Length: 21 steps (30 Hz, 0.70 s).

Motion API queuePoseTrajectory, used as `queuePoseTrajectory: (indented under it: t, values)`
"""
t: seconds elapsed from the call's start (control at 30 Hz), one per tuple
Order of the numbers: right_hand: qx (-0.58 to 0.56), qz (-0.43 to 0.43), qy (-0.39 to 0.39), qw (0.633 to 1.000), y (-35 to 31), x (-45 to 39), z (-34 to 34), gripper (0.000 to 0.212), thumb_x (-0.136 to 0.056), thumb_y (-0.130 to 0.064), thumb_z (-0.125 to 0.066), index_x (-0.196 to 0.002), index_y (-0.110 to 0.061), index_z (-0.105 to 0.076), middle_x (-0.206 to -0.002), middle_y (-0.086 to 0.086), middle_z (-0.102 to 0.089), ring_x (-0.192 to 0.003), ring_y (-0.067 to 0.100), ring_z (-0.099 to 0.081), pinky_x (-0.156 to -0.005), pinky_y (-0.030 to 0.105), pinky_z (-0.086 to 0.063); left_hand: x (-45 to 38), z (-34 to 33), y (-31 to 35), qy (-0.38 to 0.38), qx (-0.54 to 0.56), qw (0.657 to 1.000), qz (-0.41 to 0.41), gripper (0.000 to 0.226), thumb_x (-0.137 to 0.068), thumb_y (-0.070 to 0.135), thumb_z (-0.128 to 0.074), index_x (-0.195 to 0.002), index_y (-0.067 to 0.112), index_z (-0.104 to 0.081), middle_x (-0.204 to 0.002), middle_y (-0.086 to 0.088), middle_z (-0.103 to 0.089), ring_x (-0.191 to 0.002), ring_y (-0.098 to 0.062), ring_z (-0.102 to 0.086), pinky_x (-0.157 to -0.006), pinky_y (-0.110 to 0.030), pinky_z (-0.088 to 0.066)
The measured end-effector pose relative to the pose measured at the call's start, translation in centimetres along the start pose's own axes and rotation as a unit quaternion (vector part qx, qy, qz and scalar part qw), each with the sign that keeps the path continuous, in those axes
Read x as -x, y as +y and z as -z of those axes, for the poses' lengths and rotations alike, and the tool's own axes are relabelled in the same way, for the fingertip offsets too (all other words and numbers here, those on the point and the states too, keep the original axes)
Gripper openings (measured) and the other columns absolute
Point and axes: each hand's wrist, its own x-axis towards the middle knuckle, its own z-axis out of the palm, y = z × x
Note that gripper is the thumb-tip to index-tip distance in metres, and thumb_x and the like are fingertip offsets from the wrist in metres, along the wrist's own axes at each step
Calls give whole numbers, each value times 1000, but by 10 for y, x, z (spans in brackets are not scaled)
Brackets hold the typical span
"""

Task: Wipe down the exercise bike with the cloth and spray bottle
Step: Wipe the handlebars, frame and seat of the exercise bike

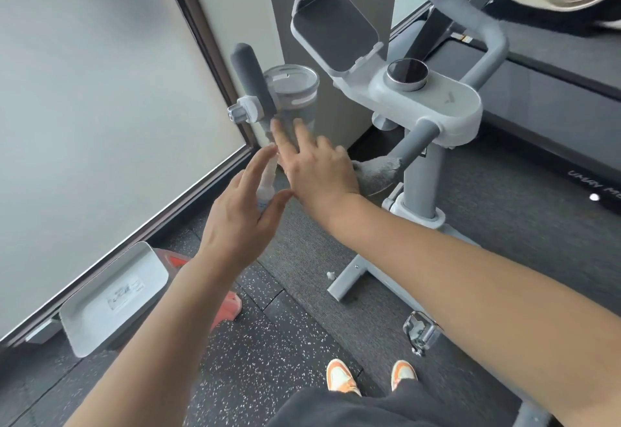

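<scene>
The pale grey exercise bike point(440, 104) stands ahead, with a round knob, a tablet holder point(336, 33) and a dark foam left grip point(252, 80). A whitish spray bottle point(266, 188) hangs upright below that grip. My left hand point(242, 218) is open around it, with fingers on one side, thumb on the other, and no firm grip visible. My right hand point(316, 171) is stretched flat beside it, fingers spread toward the grip. A grey cloth point(378, 171) is draped over the handlebar stem, touching the far side of my right hand.
A clear cup holder point(292, 87) sits behind the grip. A frosted glass wall point(100, 90) runs along the left, with a white tray-like object point(114, 295) and a red item point(232, 305) at its foot. A treadmill point(554, 97) stands at right. The bike's pedal point(420, 332) is near my shoes.
</scene>
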Motion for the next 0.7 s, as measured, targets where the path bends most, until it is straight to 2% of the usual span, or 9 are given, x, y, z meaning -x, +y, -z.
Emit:
queuePoseTrajectory:
  t: [0.1,0.2,0.3,0.43,0.53,0.6,0.7]
  values:
    - [22,31,54,998,16,21,-10,64,-92,-35,-50,-150,-28,-23,-153,10,-35,-88,30,-60,-62,37,-47,-5,-1,6,2,6,1000,-2,62,-90,34,-63,-145,27,-36,-119,-5,-62,-84,-20,-57,-67,-27,-37]
    - [19,73,96,993,36,38,-18,53,-96,-35,-48,-146,-29,-32,-152,8,-39,-91,28,-59,-62,38,-43,-9,-4,9,5,18,1000,-2,62,-90,36,-63,-144,29,-36,-119,-5,-62,-81,-17,-56,-68,-27,-38]
    - [-25,112,138,984,58,49,-20,42,-100,-39,-44,-140,-25,-47,-143,7,-50,-103,27,-60,-72,41,-45,-11,-5,10,-1,22,1000,-7,61,-90,36,-62,-145,30,-36,-118,-6,-61,-78,-14,-53,-66,-27,-37]
    - [-44,137,124,982,98,58,-20,47,-99,-46,-42,-132,-15,-56,-129,7,-62,-114,30,-57,-97,48,-41,-13,-5,9,-1,18,1000,-11,61,-90,36,-61,-145,29,-36,-115,-6,-61,-75,-11,-47,-65,-25,-33]
    - [-36,122,98,987,124,60,-19,54,-98,-54,-32,-122,-16,-63,-133,10,-58,-126,33,-50,-111,57,-25,-14,-5,9,0,24,1000,-18,61,-90,33,-62,-145,29,-36,-117,-6,-60,-76,-11,-48,-65,-26,-35]
    - [-48,101,75,991,137,59,-17,58,-98,-57,-25,-119,-19,-63,-138,11,-53,-132,35,-43,-112,62,-16,-15,-6,9,3,35,999,-21,61,-90,30,-63,-145,29,-35,-116,-3,-60,-77,-9,-48,-66,-26,-35]
    - [-73,80,57,992,152,57,-16,64,-98,-58,-17,-121,-19,-62,-143,12,-47,-135,36,-36,-114,57,-14,-17,-10,13,-3,47,999,-27,61,-91,30,-64,-144,31,-34,-115,-3,-60,-76,-11,-48,-67,-25,-35]
